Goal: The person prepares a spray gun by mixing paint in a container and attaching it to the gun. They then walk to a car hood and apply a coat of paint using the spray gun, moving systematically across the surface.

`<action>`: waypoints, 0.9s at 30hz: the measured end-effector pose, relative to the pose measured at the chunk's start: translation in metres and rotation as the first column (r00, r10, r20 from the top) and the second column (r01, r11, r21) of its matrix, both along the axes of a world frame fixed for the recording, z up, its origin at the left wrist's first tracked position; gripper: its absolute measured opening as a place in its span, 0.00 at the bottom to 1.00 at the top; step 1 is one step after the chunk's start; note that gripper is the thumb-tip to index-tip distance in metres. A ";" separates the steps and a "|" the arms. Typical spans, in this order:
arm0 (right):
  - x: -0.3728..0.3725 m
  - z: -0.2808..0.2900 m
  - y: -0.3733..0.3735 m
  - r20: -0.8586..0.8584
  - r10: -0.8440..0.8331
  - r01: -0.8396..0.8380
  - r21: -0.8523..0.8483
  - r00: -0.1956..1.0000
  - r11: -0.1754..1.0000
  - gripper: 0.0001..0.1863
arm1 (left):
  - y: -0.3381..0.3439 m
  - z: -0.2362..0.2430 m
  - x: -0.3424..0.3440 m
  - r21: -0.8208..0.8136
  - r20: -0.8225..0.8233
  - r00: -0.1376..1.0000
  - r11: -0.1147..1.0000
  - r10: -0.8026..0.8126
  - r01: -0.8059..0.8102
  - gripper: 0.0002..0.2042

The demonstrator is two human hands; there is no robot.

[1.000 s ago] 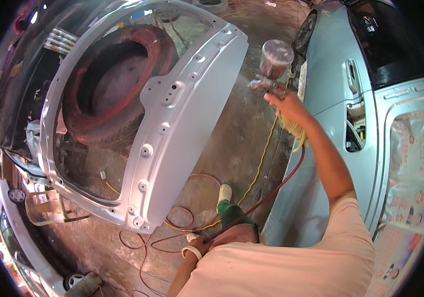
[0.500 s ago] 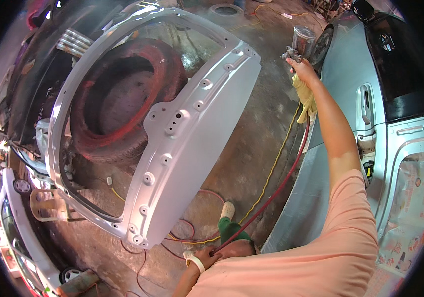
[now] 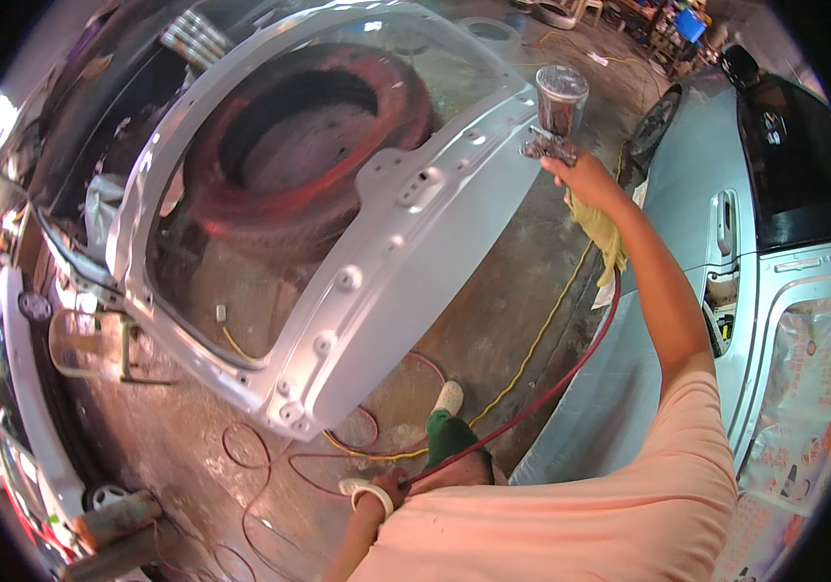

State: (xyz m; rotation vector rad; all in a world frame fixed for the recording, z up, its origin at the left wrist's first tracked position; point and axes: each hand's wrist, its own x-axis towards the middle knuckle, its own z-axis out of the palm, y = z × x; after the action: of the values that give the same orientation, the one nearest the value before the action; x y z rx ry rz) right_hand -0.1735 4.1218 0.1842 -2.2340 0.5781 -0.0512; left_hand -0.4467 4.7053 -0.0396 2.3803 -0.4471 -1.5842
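My right hand (image 3: 585, 179) is stretched out and grips a spray gun (image 3: 553, 116) with a metal cup on top, together with a yellow cloth (image 3: 602, 233) that hangs below the hand. The gun sits at the upper right edge of a silver car body panel (image 3: 406, 281), a large frame with an open middle that stands propped at a slant. A red air hose (image 3: 541, 398) runs from the gun down to my left hand (image 3: 383, 488), which holds it low, close to my body.
A silver car (image 3: 735, 272) with masking paper on its side stands at the right. A red-stained tyre (image 3: 309, 165) lies behind the panel. Red and yellow hoses (image 3: 357, 436) coil on the concrete floor. Another car's front (image 3: 17, 388) is at the left.
My right hand has swung the spray gun left and toward the panel's upper right edge. The view has shifted along with it. My left hand stays low on the hose.
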 end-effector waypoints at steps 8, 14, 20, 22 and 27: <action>-0.126 0.017 0.286 -0.240 0.202 -0.249 -0.185 0.950 0.951 0.34 | 0.175 -0.011 -0.031 0.065 0.017 1.000 0.998 0.011 -0.012 0.28; -0.214 0.007 0.493 -0.266 0.267 -0.323 -0.197 0.926 0.926 0.35 | 0.361 -0.019 -0.060 -0.049 0.155 0.984 0.996 0.086 -0.079 0.23; -0.276 0.039 0.656 -0.374 0.258 -0.267 0.031 0.891 0.963 0.31 | 0.509 -0.028 -0.052 -0.083 0.333 0.924 0.982 0.190 -0.172 0.18; -0.297 0.040 0.682 -0.314 0.214 -0.192 0.100 0.925 0.976 0.28 | 0.551 -0.033 -0.036 -0.053 0.383 0.908 0.985 0.172 -0.164 0.17; -0.289 0.048 0.751 -0.007 0.188 -0.181 0.235 0.982 0.955 0.22 | 0.623 -0.001 0.004 -0.168 0.710 0.608 0.924 0.355 -0.343 0.15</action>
State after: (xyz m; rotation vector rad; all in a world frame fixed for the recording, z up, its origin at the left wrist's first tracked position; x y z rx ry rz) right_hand -0.4622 4.8731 0.2327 -2.0506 0.3670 0.1390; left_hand -0.4424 5.3283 -0.0410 2.7879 -0.0904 -0.3927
